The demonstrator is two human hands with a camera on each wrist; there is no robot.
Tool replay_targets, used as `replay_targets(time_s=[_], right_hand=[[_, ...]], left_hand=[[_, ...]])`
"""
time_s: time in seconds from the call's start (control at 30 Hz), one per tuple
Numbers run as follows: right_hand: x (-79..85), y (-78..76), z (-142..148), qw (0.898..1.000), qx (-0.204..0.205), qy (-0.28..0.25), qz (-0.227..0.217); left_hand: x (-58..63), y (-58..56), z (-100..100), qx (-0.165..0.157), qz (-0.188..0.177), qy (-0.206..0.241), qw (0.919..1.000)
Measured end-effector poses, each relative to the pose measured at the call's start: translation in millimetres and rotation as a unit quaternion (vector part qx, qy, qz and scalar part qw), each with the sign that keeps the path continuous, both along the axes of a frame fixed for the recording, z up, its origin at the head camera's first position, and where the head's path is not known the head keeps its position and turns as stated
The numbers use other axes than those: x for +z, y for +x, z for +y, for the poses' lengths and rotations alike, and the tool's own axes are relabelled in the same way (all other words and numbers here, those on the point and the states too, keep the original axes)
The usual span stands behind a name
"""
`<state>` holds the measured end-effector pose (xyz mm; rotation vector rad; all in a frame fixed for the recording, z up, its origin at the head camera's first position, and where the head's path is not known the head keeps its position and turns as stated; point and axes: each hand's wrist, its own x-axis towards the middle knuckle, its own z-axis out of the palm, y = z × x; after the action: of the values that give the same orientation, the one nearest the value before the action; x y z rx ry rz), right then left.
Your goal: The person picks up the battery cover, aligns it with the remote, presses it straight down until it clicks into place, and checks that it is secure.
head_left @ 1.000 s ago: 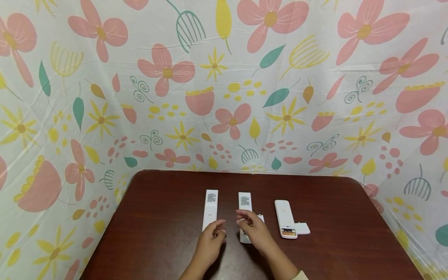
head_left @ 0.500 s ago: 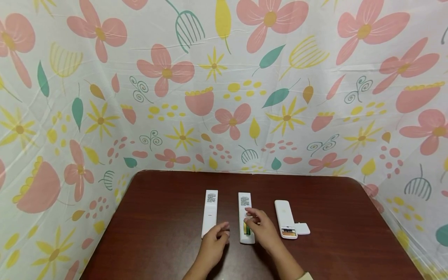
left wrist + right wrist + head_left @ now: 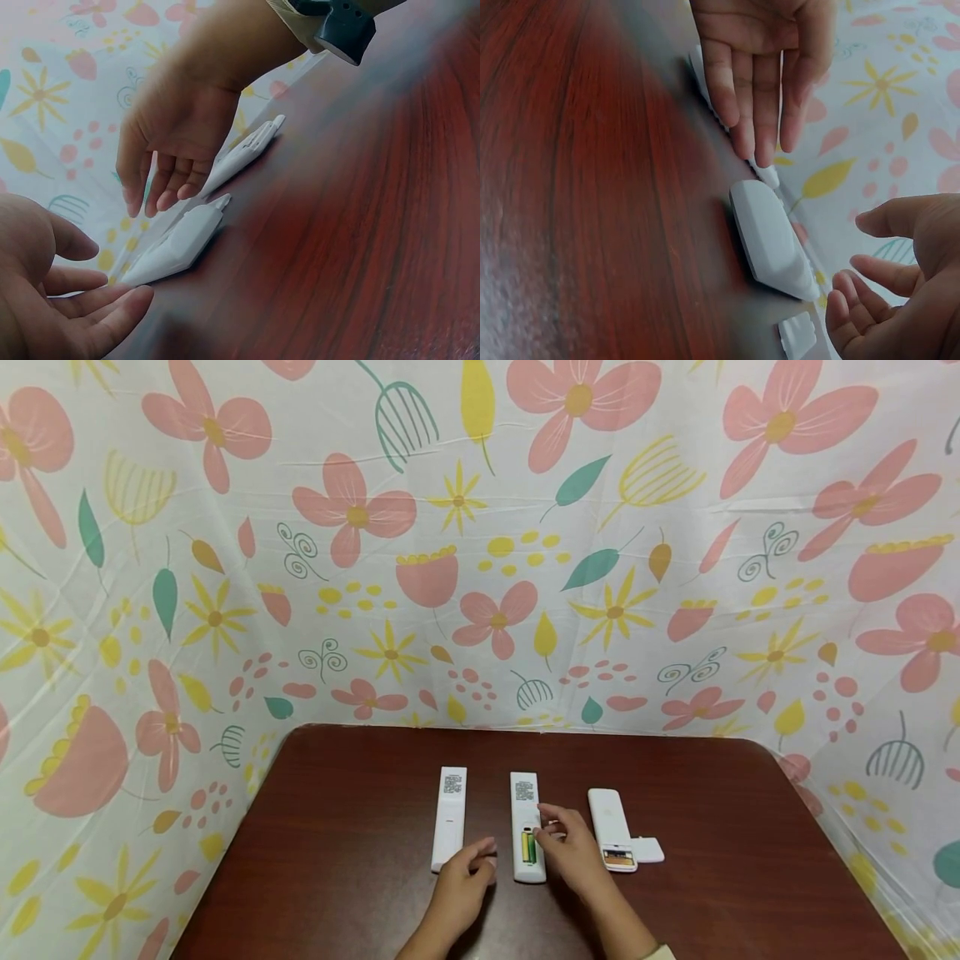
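Three white remotes lie face down on the table. The middle remote (image 3: pixel 527 814) has its battery bay bare, with green-and-yellow batteries (image 3: pixel 528 847) inside. My right hand (image 3: pixel 576 853) hovers at its right edge, fingers loosely bent and holding nothing. Under that hand a small white battery cover (image 3: pixel 798 335) lies on the table, hidden in the head view. To the left is a remote with its back closed (image 3: pixel 450 818). My left hand (image 3: pixel 461 885), fingers relaxed, is between its lower end and the middle remote. In the left wrist view both hands (image 3: pixel 71 292) are held above the table.
At the right lies another remote (image 3: pixel 611 818) with orange batteries showing in its bay, its detached cover (image 3: pixel 648 849) beside it. The dark red wooden table (image 3: pixel 337 827) meets a floral cloth (image 3: pixel 480 568) at the back and sides.
My right hand has moved right from over the middle remote, uncovering its batteries. The small cover beside that remote has gone out of sight behind the hand. My left hand has drifted slightly right.
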<state>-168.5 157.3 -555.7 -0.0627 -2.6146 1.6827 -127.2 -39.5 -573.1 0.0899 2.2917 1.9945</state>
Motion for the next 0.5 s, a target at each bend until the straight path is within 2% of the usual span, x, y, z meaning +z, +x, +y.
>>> replay_targets(time_s=[0.2, 0.5], right_hand=[[-0.4, -1.9, 5.8, 0.997, -0.022, 0.072, 0.005], [-2.9, -2.1, 9.7, 0.992, -0.029, 0.126, -0.014]], left_hand=[[-0.1, -0.4, 1.6, -0.005, 0.001, -0.029, 0.9996], [-3.1, 0.0, 4.4, -0.008, -0.004, 0.002, 1.0000]])
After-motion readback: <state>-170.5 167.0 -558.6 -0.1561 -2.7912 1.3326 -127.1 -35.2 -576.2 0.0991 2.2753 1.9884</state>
